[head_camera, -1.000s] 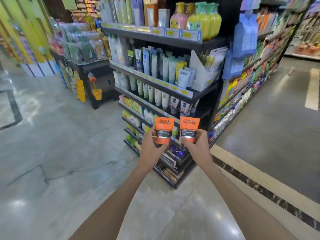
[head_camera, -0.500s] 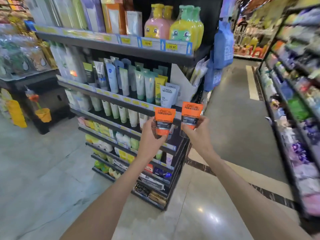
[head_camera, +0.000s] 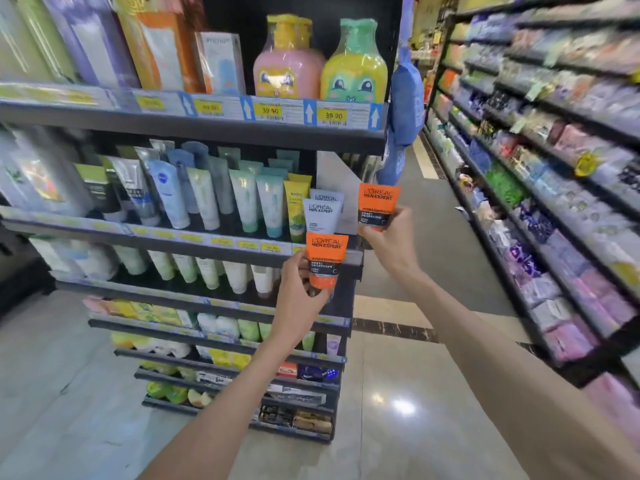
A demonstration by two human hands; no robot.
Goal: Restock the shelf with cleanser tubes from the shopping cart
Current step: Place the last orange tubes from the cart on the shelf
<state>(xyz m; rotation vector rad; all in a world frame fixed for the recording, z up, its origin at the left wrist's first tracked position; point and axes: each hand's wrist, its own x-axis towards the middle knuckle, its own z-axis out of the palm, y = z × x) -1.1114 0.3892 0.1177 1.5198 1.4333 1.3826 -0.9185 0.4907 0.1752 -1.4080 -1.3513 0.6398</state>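
Here, from the head view, the left hand (head_camera: 298,299) grips an orange cleanser tube (head_camera: 325,259) round its lower end, fingers and thumb curled about it, crimped end up, just in front of the edge of the tube shelf (head_camera: 194,239). The right hand (head_camera: 388,242) pinches a second orange tube (head_camera: 377,206) the same way, higher and further right, near the shelf's right end.

The shopping cart is not in sight.

The step in hand looks like setting both tubes into the row. To do it well, I'd stand them cap down, labels facing out, beside the two grey tubes (head_camera: 322,214) of the same brand at the right end, one at a time so the neighbours don't topple.

That shelf holds a leaning row of pale green, blue and yellow tubes; the shelf above (head_camera: 207,128) carries cartons and two cartoon-faced bottles (head_camera: 320,64).
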